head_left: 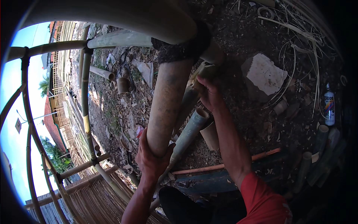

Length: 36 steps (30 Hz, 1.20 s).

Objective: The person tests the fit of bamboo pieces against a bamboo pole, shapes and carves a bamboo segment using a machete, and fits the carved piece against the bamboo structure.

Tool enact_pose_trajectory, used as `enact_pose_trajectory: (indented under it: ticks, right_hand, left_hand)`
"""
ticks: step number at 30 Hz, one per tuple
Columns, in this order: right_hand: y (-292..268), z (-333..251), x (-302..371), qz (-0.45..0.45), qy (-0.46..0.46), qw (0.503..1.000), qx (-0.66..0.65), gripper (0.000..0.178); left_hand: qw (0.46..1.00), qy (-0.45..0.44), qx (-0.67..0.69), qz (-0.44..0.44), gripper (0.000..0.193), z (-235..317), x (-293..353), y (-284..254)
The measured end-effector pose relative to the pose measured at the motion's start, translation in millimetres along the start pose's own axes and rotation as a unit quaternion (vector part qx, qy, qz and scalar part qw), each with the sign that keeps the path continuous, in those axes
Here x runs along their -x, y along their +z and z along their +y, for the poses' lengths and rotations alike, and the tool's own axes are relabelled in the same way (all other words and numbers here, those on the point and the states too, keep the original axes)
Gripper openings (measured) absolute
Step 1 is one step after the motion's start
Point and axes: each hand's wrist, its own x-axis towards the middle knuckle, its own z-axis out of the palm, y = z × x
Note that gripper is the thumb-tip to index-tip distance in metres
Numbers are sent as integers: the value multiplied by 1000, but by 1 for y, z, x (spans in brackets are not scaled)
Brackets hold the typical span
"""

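A thick, tan bamboo pole (166, 102) slants down through the middle, its upper part wrapped in a dark fibrous lashing (184, 43). Around its lower end curl the fingers of my left hand (152, 159), closed on the pole. Partly behind that pole is a second, greener bamboo piece (193, 85) with a rough upper end. My right hand (210, 93) is closed on this piece near the top, the thumb side showing and the other fingers mostly hidden. Just below, a hollow bamboo tube (191, 128) leans with its cut end upward.
Large bamboo poles (123, 38) cross overhead and at left. A short bamboo offcut (210, 136) stands beside my right forearm. Right of it lie a pale broken slab (266, 74), loose bamboo strips (294, 28) and a spray can (329, 104). A thin orange-brown stick (223, 164) lies nearer me.
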Motion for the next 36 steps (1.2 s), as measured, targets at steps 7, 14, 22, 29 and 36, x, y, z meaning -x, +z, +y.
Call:
enact_pose_trajectory:
  ticks: [7,14,22,29,36]
  right_hand:
    - [1,-3,2,71,38,994,77,41]
    - [-3,-53,54,112,169,890,409,63]
    - [-5,-50,112,-102,502,855,79,54]
    - [-6,-113,210,-32,272,906,324,53]
    - [60,-108,195,-2,129,983,130,63]
  left_hand:
    - [999,-31,-8,-19,111,9,-3,-6]
    - [999,-14,21,-43,138,-2,3,-13]
    - [919,386,-80,4,118,31,32,19]
    - [925,372,-37,-71,61,87,31,21]
    - [944,278,-173,46,55,91,8,5]
